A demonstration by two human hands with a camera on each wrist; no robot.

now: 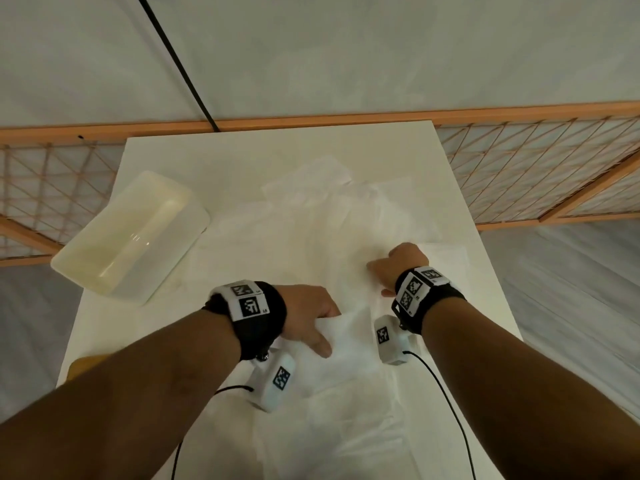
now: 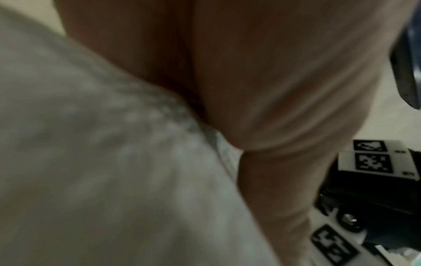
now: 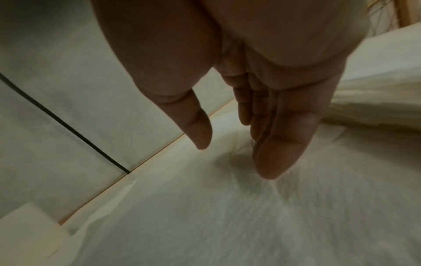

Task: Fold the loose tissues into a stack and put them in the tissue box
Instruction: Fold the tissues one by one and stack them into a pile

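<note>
Several loose white tissues (image 1: 325, 216) lie spread and overlapping across the middle of the white table (image 1: 242, 150). The tissue box (image 1: 131, 233), a pale translucent tub, lies open at the left with nothing visible inside. My left hand (image 1: 311, 320) pinches a raised tissue edge (image 1: 349, 327), thumb on top; the left wrist view shows that tissue (image 2: 114, 162) blurred against my palm (image 2: 262, 81). My right hand (image 1: 394, 265) presses straight fingers (image 3: 271, 162) down on a flat tissue (image 3: 227, 216), thumb held apart.
A folded tissue pile (image 3: 376, 100) lies just right of my right hand. A wooden lattice frame (image 1: 540, 168) runs behind the table, and a black cable (image 1: 180, 67) crosses the wall. Something yellow (image 1: 81, 367) sits at the table's near-left edge.
</note>
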